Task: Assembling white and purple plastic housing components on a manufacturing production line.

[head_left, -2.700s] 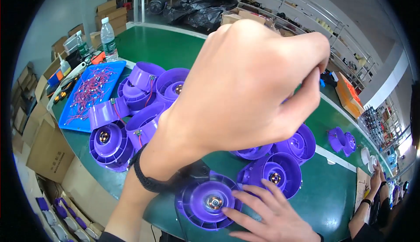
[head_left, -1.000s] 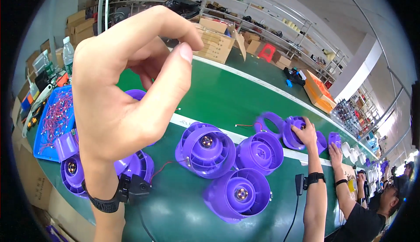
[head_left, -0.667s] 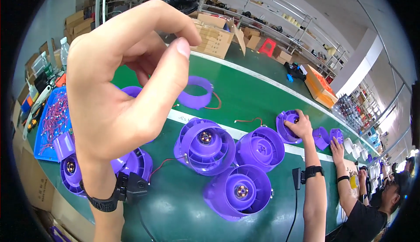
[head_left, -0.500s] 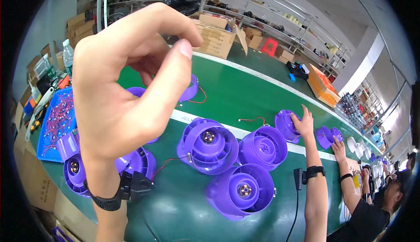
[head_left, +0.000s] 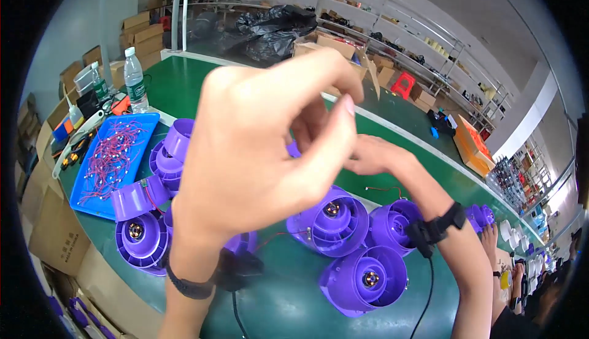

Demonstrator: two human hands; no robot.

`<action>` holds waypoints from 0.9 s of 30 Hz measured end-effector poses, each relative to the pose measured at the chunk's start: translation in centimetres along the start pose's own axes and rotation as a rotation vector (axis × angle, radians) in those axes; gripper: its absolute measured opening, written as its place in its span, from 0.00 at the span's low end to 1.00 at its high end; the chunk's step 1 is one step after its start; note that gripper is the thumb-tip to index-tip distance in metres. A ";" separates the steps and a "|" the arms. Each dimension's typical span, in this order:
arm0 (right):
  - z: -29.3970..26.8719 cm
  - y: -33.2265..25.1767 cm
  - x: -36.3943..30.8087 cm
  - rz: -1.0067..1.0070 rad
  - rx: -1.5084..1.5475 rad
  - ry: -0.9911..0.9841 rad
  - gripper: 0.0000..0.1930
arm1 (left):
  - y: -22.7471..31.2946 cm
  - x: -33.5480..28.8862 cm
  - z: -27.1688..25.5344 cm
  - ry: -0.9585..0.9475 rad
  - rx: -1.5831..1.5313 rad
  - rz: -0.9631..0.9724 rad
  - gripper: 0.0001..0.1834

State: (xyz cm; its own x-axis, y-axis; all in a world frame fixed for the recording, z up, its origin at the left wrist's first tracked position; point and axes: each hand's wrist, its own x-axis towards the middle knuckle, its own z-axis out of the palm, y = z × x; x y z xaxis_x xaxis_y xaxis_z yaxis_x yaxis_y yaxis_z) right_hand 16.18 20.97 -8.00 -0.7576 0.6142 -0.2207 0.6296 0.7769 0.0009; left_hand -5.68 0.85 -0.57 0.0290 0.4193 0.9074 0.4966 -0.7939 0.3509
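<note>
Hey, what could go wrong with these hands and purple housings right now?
The black cord by the right forearm could snag the front purple housing. The left hand partly hides the right hand, so they might bump. The red wire near the right hand may get caught.

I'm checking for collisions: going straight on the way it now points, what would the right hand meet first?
Probably the purple plastic part glimpsed through the gap in the curled left hand. The right hand points left, its fingertips hidden behind the left hand, so depth and any contact are unclear.
</note>
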 end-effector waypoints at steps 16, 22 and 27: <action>4.5 6.6 0.3 0.385 0.434 -0.298 0.22 | 0.3 0.5 0.7 -0.006 -0.077 0.029 0.05; 2.0 7.0 -7.0 0.367 0.326 -0.239 0.20 | 1.2 0.2 1.3 -0.056 -0.039 0.042 0.04; -0.3 -1.2 -14.7 0.153 0.442 0.411 0.17 | 1.6 -0.3 3.3 -0.188 -0.017 0.029 0.04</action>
State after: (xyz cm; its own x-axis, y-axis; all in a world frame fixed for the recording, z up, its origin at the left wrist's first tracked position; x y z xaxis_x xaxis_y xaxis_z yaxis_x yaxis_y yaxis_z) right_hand 26.54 11.04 -4.47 -0.6021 0.7855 0.1433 0.6816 0.5991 -0.4201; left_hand -2.05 0.90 -1.07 0.2056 0.4694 0.8587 0.4782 -0.8138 0.3303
